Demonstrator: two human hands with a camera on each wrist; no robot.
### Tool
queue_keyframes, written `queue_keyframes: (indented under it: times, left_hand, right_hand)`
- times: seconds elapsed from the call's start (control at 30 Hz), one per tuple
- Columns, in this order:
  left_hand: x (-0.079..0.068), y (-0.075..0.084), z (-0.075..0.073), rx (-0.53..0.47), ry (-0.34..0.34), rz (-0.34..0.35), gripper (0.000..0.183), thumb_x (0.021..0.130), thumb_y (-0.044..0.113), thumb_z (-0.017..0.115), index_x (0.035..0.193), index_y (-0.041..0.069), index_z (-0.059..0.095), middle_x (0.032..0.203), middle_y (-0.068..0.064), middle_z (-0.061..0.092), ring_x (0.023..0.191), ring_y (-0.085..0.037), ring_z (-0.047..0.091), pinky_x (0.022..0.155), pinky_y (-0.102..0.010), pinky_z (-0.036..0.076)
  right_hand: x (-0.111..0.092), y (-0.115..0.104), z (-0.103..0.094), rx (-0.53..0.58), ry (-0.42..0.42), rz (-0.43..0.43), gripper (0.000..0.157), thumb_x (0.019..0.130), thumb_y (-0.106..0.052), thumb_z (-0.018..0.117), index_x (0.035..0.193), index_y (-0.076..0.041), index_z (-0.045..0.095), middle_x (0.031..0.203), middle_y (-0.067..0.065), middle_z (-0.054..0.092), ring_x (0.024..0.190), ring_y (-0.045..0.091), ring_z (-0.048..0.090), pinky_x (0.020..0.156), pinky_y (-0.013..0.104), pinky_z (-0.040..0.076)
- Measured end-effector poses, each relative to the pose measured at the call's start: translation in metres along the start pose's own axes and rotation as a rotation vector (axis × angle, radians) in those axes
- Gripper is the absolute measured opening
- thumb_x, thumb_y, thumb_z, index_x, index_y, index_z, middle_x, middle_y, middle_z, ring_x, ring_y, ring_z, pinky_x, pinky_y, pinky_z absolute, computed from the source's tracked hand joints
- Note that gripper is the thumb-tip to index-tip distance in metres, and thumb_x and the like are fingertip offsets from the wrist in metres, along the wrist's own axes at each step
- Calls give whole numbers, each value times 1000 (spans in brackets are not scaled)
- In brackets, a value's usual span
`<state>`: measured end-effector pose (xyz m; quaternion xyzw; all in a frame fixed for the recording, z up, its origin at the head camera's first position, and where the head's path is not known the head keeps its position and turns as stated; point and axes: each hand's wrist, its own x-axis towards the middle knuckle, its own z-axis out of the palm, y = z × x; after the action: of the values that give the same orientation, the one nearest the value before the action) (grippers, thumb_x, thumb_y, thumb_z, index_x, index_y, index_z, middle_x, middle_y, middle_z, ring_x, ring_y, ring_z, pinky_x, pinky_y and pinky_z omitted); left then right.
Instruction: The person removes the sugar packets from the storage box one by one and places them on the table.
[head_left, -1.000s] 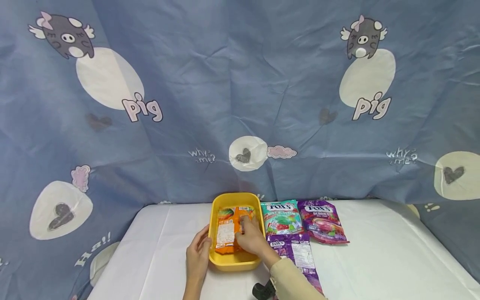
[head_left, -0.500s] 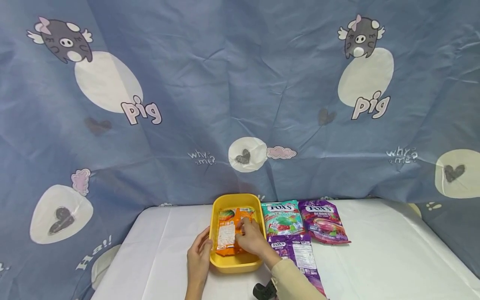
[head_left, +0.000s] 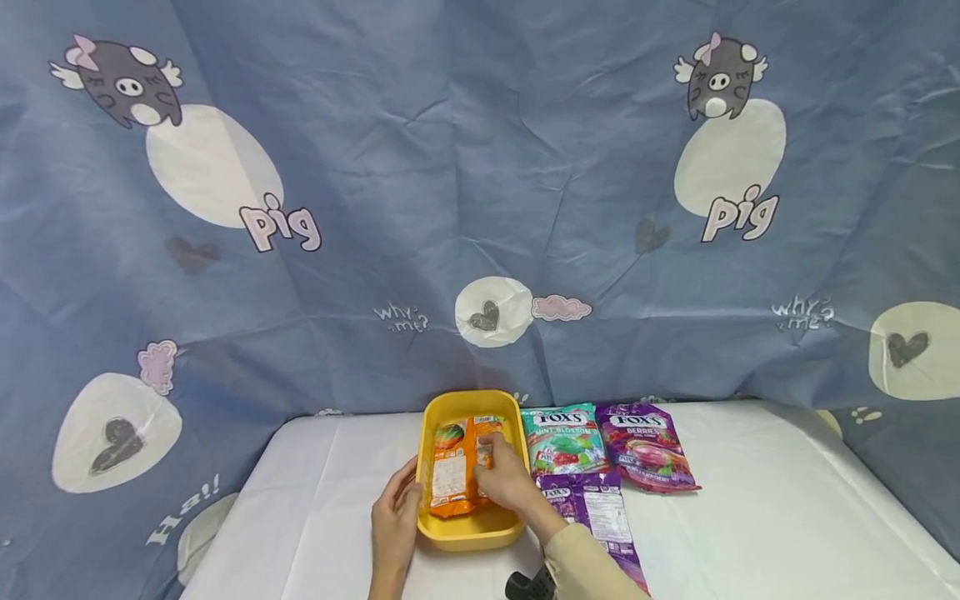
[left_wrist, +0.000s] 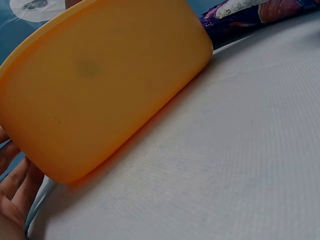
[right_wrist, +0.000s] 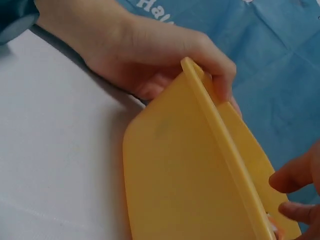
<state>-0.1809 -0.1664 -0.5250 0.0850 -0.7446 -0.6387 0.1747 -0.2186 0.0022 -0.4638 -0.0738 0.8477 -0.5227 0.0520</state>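
Note:
A yellow plastic tub (head_left: 471, 542) stands on the white table. My left hand (head_left: 395, 521) grips its left side, and in the right wrist view the left thumb (right_wrist: 215, 60) hooks over the rim. Inside lie orange packets (head_left: 450, 475), side by side, the left one with a white label panel. My right hand (head_left: 504, 475) reaches into the tub over the right-hand packet (head_left: 491, 425), partly hiding it. In the right wrist view its fingers (right_wrist: 295, 175) are spread apart, with a bit of orange packet below them. The left wrist view shows the tub's outer wall (left_wrist: 105, 95).
Right of the tub lie a green Fox's mint candy bag (head_left: 566, 442) and a purple Fox's berries bag (head_left: 648, 446). Another purple Fox's bag (head_left: 603, 517) lies back side up near the right forearm. A blue patterned cloth (head_left: 360, 250) hangs behind the table.
The orange packets have shifted slightly inside the tub under my right hand. My left hand stays at the tub's left side. The head view has tilted a little.

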Motion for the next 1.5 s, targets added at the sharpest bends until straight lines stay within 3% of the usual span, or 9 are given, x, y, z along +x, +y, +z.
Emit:
queue_keyframes:
  times: [0.23, 0.4, 0.67, 0.8, 1.03, 1.33, 1.5]
  left_hand:
    - [-1, -4, 3, -15, 6, 14, 35, 94, 17, 57, 129, 13, 58, 132, -8, 59, 118, -19, 59, 90, -7, 48]
    - [0, -2, 3, -25, -1, 12, 34, 94, 15, 56, 129, 16, 58, 131, -5, 60, 118, -17, 59, 90, -7, 48]
    - [1, -1, 6, -19, -20, -2, 35, 95, 15, 55, 129, 16, 57, 131, -4, 59, 118, -15, 58, 90, -8, 49]
    - [0, -3, 8, -16, -21, -2, 34, 95, 15, 56, 129, 16, 58, 131, -5, 59, 117, -12, 59, 90, -7, 49]
    - [-1, -4, 9, -10, -8, 54, 34, 95, 11, 54, 129, 9, 57, 131, -14, 59, 115, -20, 61, 90, -7, 48]
    - [1, -1, 4, 10, 14, -4, 35, 94, 12, 54, 129, 15, 58, 130, -7, 60, 106, 4, 60, 87, -5, 49]
    - [3, -3, 1, 6, 10, 2, 36, 94, 11, 54, 130, 13, 57, 131, -11, 59, 104, 6, 59, 88, -4, 48]
  right_hand:
    - [-5, 3, -6, 62, 6, -4, 33, 89, -10, 57, 121, -7, 51, 124, 17, 50, 116, 30, 49, 100, 50, 43]
    - [-4, 2, -11, 99, -26, 23, 38, 92, -13, 56, 129, -7, 46, 131, 19, 51, 121, 32, 48, 103, 54, 41]
    - [-5, 3, -15, 78, -52, -5, 42, 90, -11, 57, 131, -5, 49, 137, 21, 48, 129, 37, 42, 110, 58, 34]
    - [-5, 5, -19, 80, -63, 2, 40, 91, -12, 56, 130, -6, 50, 135, 19, 49, 123, 34, 47, 107, 56, 39]
    - [-3, 8, -19, 142, -47, -5, 34, 92, -12, 54, 125, -12, 53, 131, 18, 52, 107, 28, 53, 95, 47, 48]
    - [0, 8, -9, 88, -24, -112, 34, 94, -11, 53, 127, -15, 52, 131, 14, 54, 114, 27, 53, 99, 47, 45]
    - [2, 10, -6, 64, -17, -150, 34, 95, -12, 52, 129, -17, 51, 126, 14, 57, 102, 23, 58, 86, 38, 53]
